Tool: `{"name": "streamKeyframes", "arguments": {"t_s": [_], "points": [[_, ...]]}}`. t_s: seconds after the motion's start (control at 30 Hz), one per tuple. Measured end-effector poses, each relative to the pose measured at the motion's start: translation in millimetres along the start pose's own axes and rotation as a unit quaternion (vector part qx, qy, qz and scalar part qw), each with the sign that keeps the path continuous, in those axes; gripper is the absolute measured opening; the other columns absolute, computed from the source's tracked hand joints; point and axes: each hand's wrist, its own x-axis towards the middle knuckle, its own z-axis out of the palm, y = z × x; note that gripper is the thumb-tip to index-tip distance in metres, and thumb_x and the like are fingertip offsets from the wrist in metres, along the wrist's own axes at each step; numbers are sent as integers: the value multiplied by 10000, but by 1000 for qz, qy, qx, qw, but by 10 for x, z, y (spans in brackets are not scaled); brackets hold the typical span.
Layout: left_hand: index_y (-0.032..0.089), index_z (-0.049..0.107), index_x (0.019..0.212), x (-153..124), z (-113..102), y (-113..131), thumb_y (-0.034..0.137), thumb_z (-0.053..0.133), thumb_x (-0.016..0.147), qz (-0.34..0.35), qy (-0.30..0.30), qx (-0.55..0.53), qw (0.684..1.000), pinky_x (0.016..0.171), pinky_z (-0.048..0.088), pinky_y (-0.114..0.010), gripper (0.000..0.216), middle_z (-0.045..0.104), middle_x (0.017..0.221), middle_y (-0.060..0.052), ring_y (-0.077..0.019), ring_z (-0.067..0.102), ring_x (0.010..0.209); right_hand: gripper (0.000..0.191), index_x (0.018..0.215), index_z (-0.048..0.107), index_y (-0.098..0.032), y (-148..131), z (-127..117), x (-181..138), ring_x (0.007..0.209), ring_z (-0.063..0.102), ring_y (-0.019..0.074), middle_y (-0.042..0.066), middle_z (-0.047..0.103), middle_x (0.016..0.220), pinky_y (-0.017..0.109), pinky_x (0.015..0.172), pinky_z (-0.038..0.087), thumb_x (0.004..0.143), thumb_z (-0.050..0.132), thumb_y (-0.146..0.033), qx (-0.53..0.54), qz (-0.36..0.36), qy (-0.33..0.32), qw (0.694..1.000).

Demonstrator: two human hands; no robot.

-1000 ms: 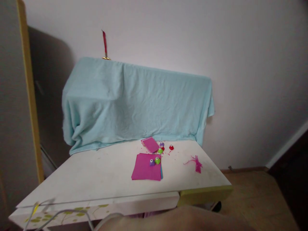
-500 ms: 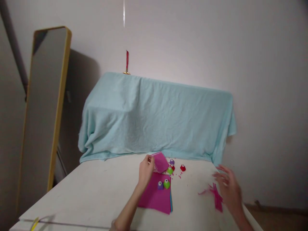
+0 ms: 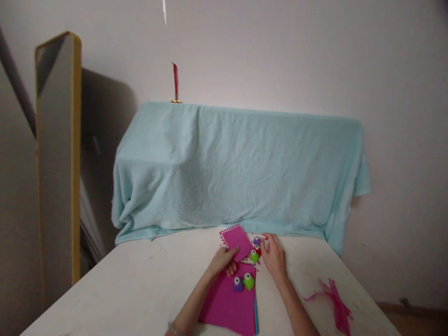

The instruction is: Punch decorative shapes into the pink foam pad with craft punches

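My left hand [image 3: 224, 262] pinches the lower left side of a small pink sheet of paper [image 3: 238, 240], which has punched edges at its top and left. My right hand [image 3: 275, 256] is just right of a cluster of craft punches, its thumb and forefinger apart beside a purple punch [image 3: 256, 241]. A red punch [image 3: 257, 250] and a green punch [image 3: 254, 256] sit close by. Below, a second purple punch [image 3: 238, 283] and a second green punch [image 3: 248, 281] rest on a stack of magenta paper [image 3: 227, 308].
Pink paper strips [image 3: 336, 305] lie at the right of the white table [image 3: 133, 289]. Tiny pink scraps are scattered around the punches. A light blue cloth [image 3: 238, 168] drapes over something at the back; a gold-framed mirror [image 3: 56, 163] leans at the left.
My right hand has moved left from the pink strips to the punches; a lone red punch there is now hidden. My left hand has shifted lower on the small sheet. The view has turned slightly.
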Motion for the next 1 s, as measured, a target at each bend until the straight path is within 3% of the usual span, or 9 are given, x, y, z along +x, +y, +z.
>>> {"name": "streamKeyframes", "arguments": {"t_s": [0.2,0.33,0.43,0.53,0.63,0.8,1.0], "points": [[167,563,508,-172,107,0,744,382,800,91,46,57,993,438,389,-274,672,575,462,-71,-165,523,385,248,1104,582,-203,57,83,-24,968,611,233,105,635,1037,339,847,481,945,408,-279,-20,5,-25,999],[181,539,491,-262,113,86,719,340,843,163,157,76,971,505,390,-264,673,509,405,-33,-153,505,407,329,1225,559,-188,131,204,-54,1079,577,250,127,637,1144,391,939,451,947,394,-248,-24,-31,-49,998],[176,542,503,-251,49,101,716,356,841,178,203,58,961,514,375,-259,664,503,413,-27,-149,495,423,363,1265,558,-206,183,224,-62,1095,572,252,113,647,1165,421,973,432,945,385,-216,-16,-46,-74,996],[168,546,508,-211,-27,61,716,359,839,179,213,18,960,517,364,-252,667,496,417,-24,-138,479,430,389,1270,574,-247,214,210,-75,1147,546,251,93,625,1229,443,1002,408,933,393,-179,1,-55,-96,994],[159,552,538,-180,-69,12,722,388,822,172,213,-30,961,509,356,-248,651,500,428,-20,-133,476,435,334,1145,660,-242,240,219,-104,1209,504,257,91,603,1264,451,1027,378,930,413,-178,18,-49,-116,992],[153,557,554,-178,-60,3,742,433,784,159,196,-61,966,494,353,-249,645,497,425,-18,-130,470,420,326,1016,720,-207,250,253,-138,1186,513,256,114,617,1224,438,1041,358,970,405,-279,44,-14,-145,988],[143,573,586,-155,-34,-9,750,439,774,148,159,-101,971,487,360,-255,650,539,462,-41,-132,485,423,312,902,747,-198,196,221,-106,1048,577,253,115,664,1043,429,998,406,936,481,-358,85,11,-90,992]]}}
